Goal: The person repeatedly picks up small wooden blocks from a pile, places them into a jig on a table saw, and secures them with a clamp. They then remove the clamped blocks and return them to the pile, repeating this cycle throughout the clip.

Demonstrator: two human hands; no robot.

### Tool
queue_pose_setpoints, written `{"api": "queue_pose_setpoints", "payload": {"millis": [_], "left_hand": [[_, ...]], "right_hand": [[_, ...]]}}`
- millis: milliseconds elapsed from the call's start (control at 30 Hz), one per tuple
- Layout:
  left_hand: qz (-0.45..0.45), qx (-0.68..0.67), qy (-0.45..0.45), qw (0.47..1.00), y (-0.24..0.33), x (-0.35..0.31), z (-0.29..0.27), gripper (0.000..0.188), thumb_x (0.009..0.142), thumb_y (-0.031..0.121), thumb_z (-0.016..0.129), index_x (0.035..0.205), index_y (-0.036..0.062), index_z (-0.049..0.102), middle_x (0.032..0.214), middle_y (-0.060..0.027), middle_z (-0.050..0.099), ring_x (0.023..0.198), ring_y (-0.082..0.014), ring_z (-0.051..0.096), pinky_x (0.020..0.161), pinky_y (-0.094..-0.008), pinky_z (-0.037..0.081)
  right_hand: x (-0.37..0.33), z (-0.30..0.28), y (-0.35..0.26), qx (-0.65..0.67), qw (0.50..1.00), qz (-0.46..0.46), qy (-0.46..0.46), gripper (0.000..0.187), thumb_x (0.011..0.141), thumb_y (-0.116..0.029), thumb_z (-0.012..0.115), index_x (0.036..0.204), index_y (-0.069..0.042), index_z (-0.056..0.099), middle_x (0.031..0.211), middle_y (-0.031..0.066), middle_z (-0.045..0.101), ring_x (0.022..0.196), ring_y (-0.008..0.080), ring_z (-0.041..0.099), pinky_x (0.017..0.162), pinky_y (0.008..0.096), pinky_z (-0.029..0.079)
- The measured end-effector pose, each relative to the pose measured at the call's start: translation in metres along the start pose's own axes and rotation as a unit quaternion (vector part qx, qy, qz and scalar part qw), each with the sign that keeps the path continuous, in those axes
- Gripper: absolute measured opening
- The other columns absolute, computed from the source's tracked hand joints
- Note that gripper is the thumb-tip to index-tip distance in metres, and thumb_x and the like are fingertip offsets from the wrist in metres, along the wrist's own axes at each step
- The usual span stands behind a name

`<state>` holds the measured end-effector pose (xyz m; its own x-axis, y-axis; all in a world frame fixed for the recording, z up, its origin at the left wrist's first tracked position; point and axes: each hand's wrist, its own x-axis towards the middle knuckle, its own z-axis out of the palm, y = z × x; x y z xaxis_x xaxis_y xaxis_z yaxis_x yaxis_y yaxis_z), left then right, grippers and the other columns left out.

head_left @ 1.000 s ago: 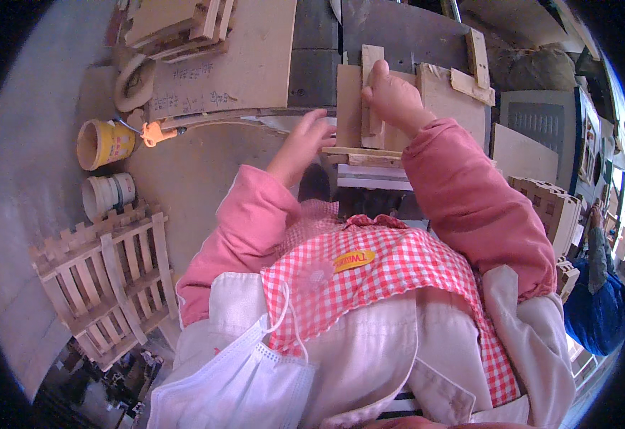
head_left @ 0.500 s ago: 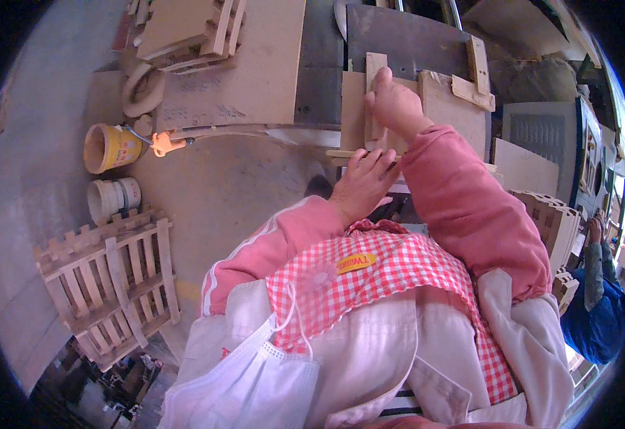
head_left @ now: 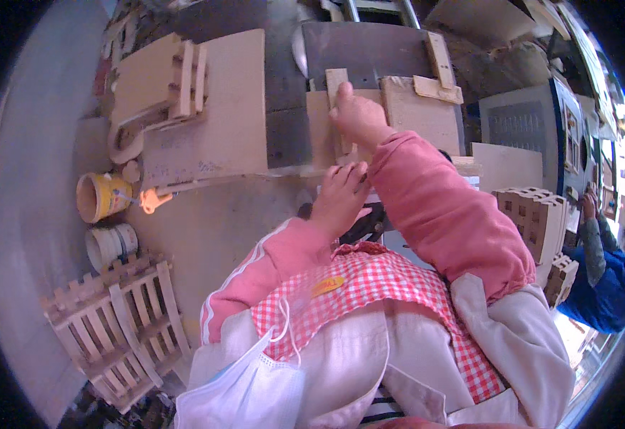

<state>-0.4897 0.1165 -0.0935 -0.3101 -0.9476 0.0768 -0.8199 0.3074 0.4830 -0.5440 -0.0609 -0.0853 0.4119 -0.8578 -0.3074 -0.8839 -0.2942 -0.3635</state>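
Observation:
My right hand is closed on a narrow wooden strip, thumb pointing away from me. The strip lies lengthwise over a thin brown board on the dark machine table. Just below, at the table's near edge, my left hand is bent with its fingers together; whatever it grips is hidden under them. To the right of my right hand lies a thicker brown panel, with a small wooden block across its far corner and another wooden strip beyond.
Cut brown pieces are stacked on a large sheet at left. A yellow bucket, a white bucket and a wooden pallet stand on the left floor. Slotted pieces are piled at right, near a person in blue.
The whole view has shifted, so the table and my hands appear farther left. My right hand keeps hold of the wooden strip, and my left hand stays by the near edge.

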Motion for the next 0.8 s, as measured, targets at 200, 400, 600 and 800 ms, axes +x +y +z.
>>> {"api": "queue_pose_setpoints", "payload": {"millis": [200, 400, 600, 800], "left_hand": [[-0.016, -0.073, 0.028, 0.997, 0.012, -0.013, -0.003, 0.057, 0.071, 0.024, 0.076, 0.121, 0.0062, 0.055, 0.128, -0.0138, 0.049, 0.120, -0.0299, 0.047, 0.102, -0.0473, 0.034], [-0.286, -0.277, 0.222, 0.890, -0.059, 0.001, -0.027, 0.028, 0.090, 0.018, 0.057, 0.111, -0.0006, 0.059, 0.107, -0.0148, 0.063, 0.099, -0.0274, 0.061, 0.085, -0.0362, 0.048], [-0.417, -0.385, 0.091, 0.818, -0.098, 0.031, -0.039, 0.033, 0.097, 0.020, 0.046, 0.116, -0.0049, 0.055, 0.102, -0.0140, 0.067, 0.087, -0.0184, 0.064, 0.077, -0.0316, 0.050], [-0.408, -0.423, 0.072, 0.806, -0.097, 0.031, -0.042, 0.032, 0.097, 0.018, 0.044, 0.118, -0.0052, 0.053, 0.104, -0.0152, 0.066, 0.090, -0.0189, 0.064, 0.081, -0.0308, 0.050]], "right_hand": [[-0.022, -0.001, -0.003, 0.045, 0.999, 0.010, -0.008, 0.028, 0.087, -0.023, 0.047, 0.105, -0.002, 0.042, 0.082, 0.0262, 0.066, 0.079, 0.0434, 0.065, 0.072, 0.0527, 0.050], [-0.044, 0.007, -0.003, 0.056, 0.998, 0.015, 0.000, 0.027, 0.086, -0.022, 0.051, 0.106, -0.003, 0.046, 0.079, 0.0234, 0.067, 0.076, 0.0402, 0.067, 0.069, 0.0509, 0.051], [-0.058, 0.013, -0.003, 0.069, 0.997, 0.024, 0.002, 0.026, 0.085, -0.020, 0.052, 0.103, -0.002, 0.047, 0.075, 0.0226, 0.067, 0.072, 0.0391, 0.067, 0.065, 0.0507, 0.051], [-0.061, 0.011, -0.002, 0.064, 0.998, 0.008, 0.002, 0.025, 0.085, -0.020, 0.052, 0.103, -0.003, 0.047, 0.076, 0.0220, 0.067, 0.072, 0.0383, 0.067, 0.066, 0.0494, 0.051]]}}
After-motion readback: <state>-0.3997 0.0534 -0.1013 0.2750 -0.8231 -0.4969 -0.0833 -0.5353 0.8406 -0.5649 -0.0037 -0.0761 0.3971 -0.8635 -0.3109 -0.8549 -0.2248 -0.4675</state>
